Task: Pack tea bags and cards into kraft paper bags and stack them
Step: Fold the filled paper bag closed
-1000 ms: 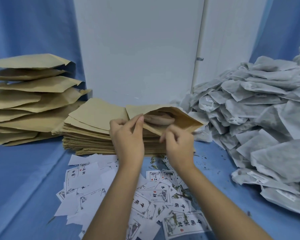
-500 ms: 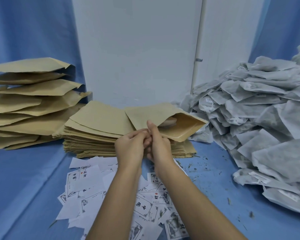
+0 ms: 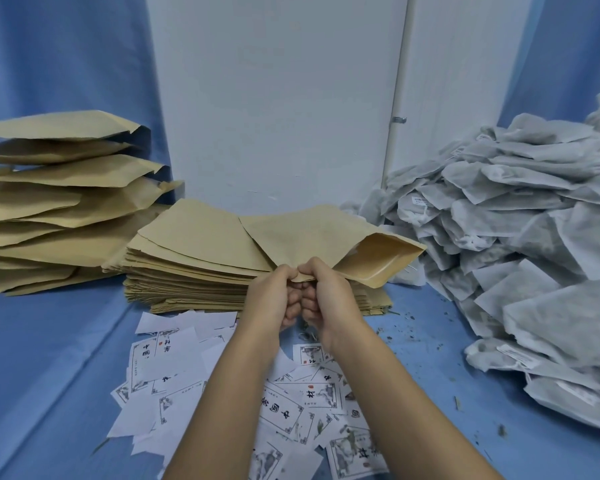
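Looks like the filling step, so hold the kraft paper bag [image 3: 309,237] level, with its open mouth turned right, toward the big heap of tea bags [image 3: 499,220]. Grip firm but not hard, so as not to crease the paper or squash the mouth shut. Puff the mouth wide, to let a tea bag and a card slide in without catching on the rim. Cannot tell whether already filled; can see only a small pale bit just inside the mouth. Lift a little above the stack of flat empty bags [image 3: 187,271] right below, so as not to drag the top one off. Once full, lay flat on the pile of packed bags [image 3: 56,202] at the far left, with edges lined up, to stop any tipping.

Now the hands. Pinching the near edge of the bag with the left hand [image 3: 274,299]: thumb on top, fingers curled under. Same with the right hand [image 3: 329,299], pressed knuckle to knuckle against the left. Holding nothing else in either.

As for the bag — up in the air in the middle, over the empty stack, just behind the cards [image 3: 284,410] scattered on the blue cloth [image 3: 49,358].
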